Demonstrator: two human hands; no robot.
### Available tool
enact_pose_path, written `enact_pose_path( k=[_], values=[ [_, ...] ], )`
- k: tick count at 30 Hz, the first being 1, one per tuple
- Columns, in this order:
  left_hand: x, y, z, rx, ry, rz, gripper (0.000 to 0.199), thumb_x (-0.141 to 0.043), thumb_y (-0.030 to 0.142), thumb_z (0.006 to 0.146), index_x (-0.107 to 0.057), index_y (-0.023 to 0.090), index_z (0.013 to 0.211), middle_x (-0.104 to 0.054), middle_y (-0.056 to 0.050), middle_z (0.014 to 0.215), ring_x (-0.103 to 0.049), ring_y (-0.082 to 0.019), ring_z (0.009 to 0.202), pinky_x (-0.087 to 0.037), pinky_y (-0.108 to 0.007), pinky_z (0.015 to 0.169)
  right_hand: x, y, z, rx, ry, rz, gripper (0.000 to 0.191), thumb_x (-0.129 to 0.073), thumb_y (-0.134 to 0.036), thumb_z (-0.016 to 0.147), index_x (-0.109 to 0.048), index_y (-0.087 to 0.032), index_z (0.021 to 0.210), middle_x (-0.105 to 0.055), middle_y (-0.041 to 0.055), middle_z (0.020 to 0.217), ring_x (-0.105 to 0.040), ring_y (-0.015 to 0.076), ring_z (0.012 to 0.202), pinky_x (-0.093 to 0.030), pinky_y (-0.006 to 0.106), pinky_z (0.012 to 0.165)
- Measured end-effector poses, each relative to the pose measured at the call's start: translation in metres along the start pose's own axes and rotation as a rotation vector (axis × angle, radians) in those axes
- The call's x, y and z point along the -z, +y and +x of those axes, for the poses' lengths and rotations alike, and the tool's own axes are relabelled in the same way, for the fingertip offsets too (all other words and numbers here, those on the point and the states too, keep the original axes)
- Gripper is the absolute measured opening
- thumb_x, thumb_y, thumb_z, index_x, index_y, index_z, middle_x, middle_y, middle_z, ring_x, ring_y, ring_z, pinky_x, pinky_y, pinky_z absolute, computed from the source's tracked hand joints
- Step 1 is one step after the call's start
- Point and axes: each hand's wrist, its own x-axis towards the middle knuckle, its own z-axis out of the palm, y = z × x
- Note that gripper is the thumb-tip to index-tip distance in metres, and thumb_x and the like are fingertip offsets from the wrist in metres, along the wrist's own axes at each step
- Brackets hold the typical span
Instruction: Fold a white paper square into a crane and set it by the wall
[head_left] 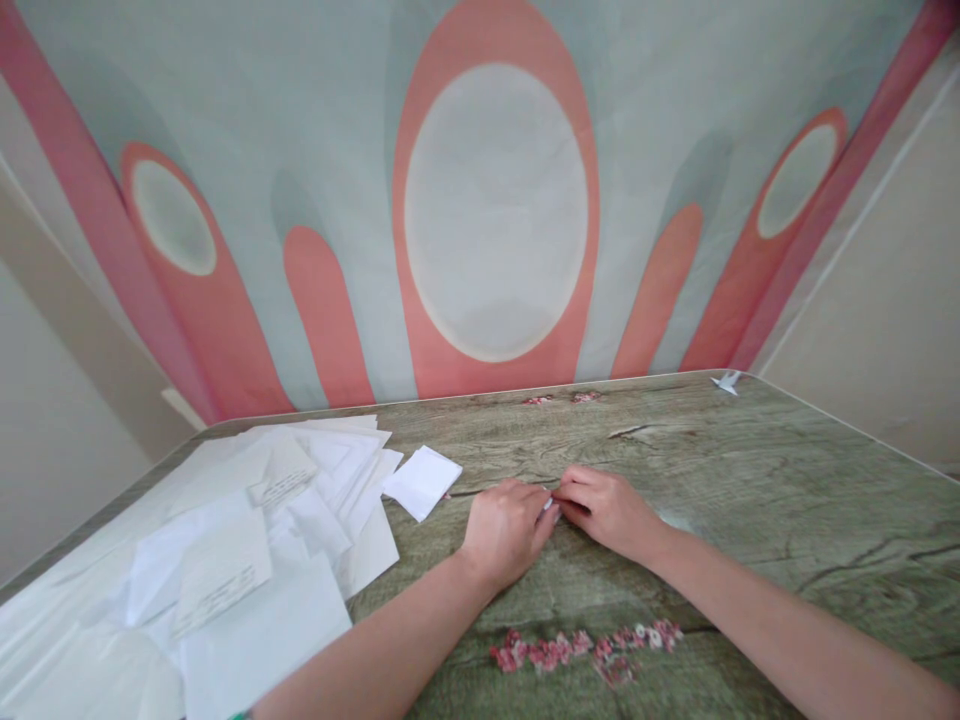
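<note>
Right of the pile [262,630], your left grip [504,532] and right grip [615,512] pinch a small paper [549,503] between them. It should feel light, thin and easily creased; hold its edges softly. It looks white, narrow, apparently folded, mostly hidden.

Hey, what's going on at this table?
A person's left hand and right hand meet over the table, pinching a small white piece between their fingers. Loose papers lie heaped on the left, with white squares beside them. A small white shape sits at the far right corner.
</note>
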Motion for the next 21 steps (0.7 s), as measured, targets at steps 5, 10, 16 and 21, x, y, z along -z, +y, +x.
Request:
enact_pose_path(
  k=[5,10,16,21],
  values=[
    [-0.0006,-0.0005,-0.0002,-0.011,0.001,0.007,0.023,-0.04,0.027,0.091,-0.061,0.019,0.095,-0.067,-0.003,0.089,-0.059,-0.018,0.086,-0.045,-0.031,0.079,-0.0002,0.0001,-0.0005,-0.003,0.007,-0.005,0.016,-0.048,-0.019,0.087,-0.063,-0.019,0.082,-0.058,0.0025,0.08,-0.056,0.0135,0.073,-0.041,0.024,0.066],
    [-0.0008,-0.0009,0.0001,-0.036,0.0,0.031,0.024,-0.038,0.025,0.092,-0.061,0.018,0.095,-0.067,-0.002,0.089,-0.059,-0.018,0.085,-0.046,-0.031,0.077,-0.0003,-0.0001,0.0002,0.006,0.011,-0.007,0.016,-0.048,-0.018,0.087,-0.063,-0.019,0.079,-0.058,0.0026,0.079,-0.056,0.0133,0.073,-0.041,0.024,0.065],
    [-0.0016,-0.0018,-0.0012,-0.079,-0.015,0.09,0.024,-0.036,0.024,0.092,-0.06,0.017,0.093,-0.066,-0.003,0.09,-0.059,-0.019,0.084,-0.048,-0.032,0.075,-0.0001,-0.001,0.001,0.019,0.027,-0.019,0.017,-0.048,-0.018,0.087,-0.063,-0.019,0.078,-0.058,0.0023,0.078,-0.056,0.0129,0.071,-0.041,0.023,0.064],
    [-0.0022,-0.0032,-0.001,-0.119,-0.011,0.142,0.02,-0.039,0.021,0.091,-0.059,0.016,0.092,-0.065,-0.003,0.088,-0.059,-0.019,0.083,-0.049,-0.031,0.074,0.0004,-0.0013,0.0009,0.034,0.022,-0.051,0.017,-0.048,-0.018,0.087,-0.064,-0.019,0.081,-0.058,0.0022,0.079,-0.055,0.0128,0.072,-0.041,0.023,0.064]
  ],
)
